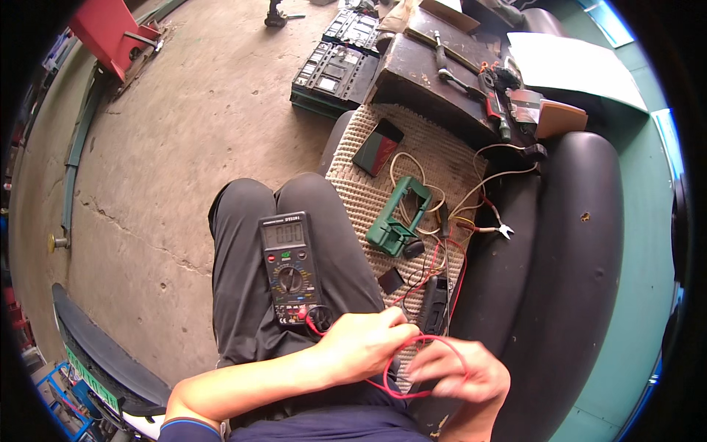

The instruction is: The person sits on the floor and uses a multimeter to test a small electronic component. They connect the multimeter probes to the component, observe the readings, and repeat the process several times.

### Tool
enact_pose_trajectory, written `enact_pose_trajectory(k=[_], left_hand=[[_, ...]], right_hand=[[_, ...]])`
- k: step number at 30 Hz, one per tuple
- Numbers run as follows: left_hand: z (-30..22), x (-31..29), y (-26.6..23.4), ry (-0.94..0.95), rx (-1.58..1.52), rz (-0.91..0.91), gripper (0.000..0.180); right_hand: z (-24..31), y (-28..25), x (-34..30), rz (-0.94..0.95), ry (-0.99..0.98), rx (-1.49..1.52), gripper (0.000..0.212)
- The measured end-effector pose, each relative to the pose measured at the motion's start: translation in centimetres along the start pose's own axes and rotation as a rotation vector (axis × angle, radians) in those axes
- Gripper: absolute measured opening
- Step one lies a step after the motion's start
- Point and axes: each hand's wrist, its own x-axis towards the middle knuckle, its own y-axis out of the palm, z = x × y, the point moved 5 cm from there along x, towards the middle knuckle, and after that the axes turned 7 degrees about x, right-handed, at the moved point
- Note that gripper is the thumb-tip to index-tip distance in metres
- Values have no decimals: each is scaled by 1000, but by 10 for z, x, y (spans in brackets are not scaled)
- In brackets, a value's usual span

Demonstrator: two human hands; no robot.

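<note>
A black digital multimeter [292, 258] with a lit display rests face up on my lap. A red test lead [398, 395] runs from its lower sockets and forms a loose loop between my hands. My left hand [368, 340] is closed on the lead, just right of the meter. At the loop's right side is my right hand [464, 370], its fingers bent and smeared by motion; whether they grip the lead cannot be made out. Beyond the hands, a green plastic frame [398, 216] lies on the woven seat mat among thin wires.
A phone-like dark and red slab [378, 147] lies on the woven mat [434, 144]. Tools, including a ratchet wrench [442, 59], sit on a dark box [420, 74]. Black battery-like cases [335, 70] stand on the concrete floor. To the right is a black padded seat [574, 243].
</note>
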Motion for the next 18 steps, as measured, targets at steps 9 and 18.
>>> enact_pose_trajectory(k=[9,18], left_hand=[[0,-48,-69,95,77,-411,35],[-24,-66,-76,172,-112,-400,39]], right_hand=[[-12,-63,-35,-1138,-85,-656,95],[-25,12,50,-399,72,-250,52]])
